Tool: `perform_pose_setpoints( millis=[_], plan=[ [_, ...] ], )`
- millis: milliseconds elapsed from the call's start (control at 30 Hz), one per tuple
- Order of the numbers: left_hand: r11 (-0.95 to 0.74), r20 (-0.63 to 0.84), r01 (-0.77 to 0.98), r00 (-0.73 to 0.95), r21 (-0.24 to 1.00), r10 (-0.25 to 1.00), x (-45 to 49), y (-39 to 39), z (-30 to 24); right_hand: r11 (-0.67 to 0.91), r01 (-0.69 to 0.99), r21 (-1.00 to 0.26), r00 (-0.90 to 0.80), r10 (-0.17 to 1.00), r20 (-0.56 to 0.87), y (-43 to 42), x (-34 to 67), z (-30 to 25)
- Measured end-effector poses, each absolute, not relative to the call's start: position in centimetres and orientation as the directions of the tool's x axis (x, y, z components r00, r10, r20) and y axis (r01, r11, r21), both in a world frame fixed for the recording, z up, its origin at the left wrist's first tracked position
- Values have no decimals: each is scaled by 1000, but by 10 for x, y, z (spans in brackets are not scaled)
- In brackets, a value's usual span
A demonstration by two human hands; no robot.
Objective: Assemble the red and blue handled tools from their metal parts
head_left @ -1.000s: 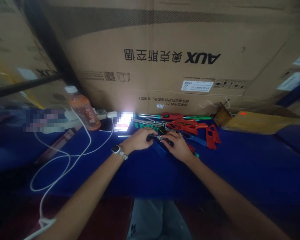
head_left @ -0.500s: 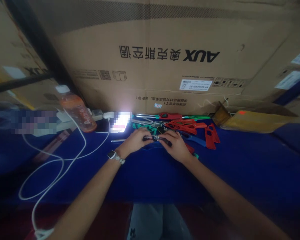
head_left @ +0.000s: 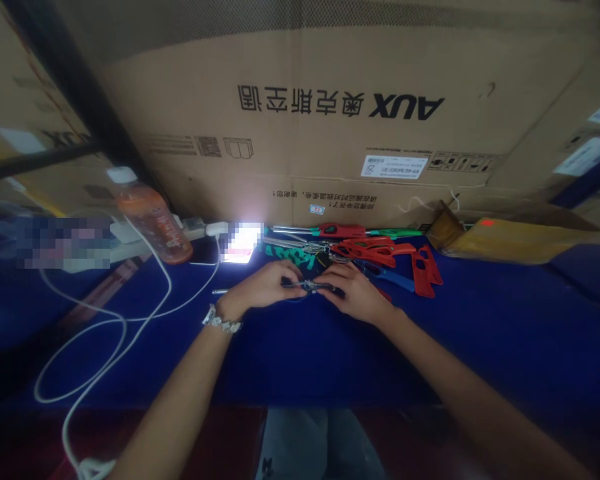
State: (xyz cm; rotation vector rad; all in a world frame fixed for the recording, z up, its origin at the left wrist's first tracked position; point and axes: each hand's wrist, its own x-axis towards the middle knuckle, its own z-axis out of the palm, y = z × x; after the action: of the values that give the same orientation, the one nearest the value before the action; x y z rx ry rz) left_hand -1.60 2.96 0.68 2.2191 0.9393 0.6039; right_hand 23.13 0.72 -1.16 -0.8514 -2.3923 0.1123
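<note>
My left hand (head_left: 270, 288), with a silver band on its wrist, is closed on the left end of a small black-and-silver part (head_left: 309, 286). The fingers of my right hand (head_left: 356, 292) pinch the dark right end. Its exact kind is too small to make out, and I cannot tell if it is one piece or two. Just beyond the hands lie red lighter handles (head_left: 373, 249), a blue lighter handle (head_left: 395, 277), small green pieces (head_left: 287, 255) and silver metal tubes (head_left: 283, 243).
A lit phone (head_left: 241, 243) lies beyond my left hand, with a white cable (head_left: 130, 353) looping over the blue table cover (head_left: 300, 360). An orange drink bottle (head_left: 153, 220) leans at left. A yellow packet (head_left: 515, 241) lies at right, and a large cardboard box (head_left: 300, 67) stands behind.
Both hands and the part between them have come slightly nearer to me. The left wrist has shifted a little to the left and turned. Both hands still grip the part.
</note>
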Motion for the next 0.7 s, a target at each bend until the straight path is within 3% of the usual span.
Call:
perform_pose_setpoints(
  millis=[267, 433, 700],
  plan=[
    [-527, 127, 554, 603, 644, 788, -12, 24, 4, 790, 563, -241, -710, 612, 349, 18, 233, 2],
    [-486, 124, 578, 552, 655, 824, -14, 22, -1, 774, 562, -291, -686, 633, 360, 24, 232, -5],
    [-536, 120, 672, 561, 511, 819, -9, 12, 3, 767, 536, -354, -664, 642, 384, 26, 232, -8]
  ],
)
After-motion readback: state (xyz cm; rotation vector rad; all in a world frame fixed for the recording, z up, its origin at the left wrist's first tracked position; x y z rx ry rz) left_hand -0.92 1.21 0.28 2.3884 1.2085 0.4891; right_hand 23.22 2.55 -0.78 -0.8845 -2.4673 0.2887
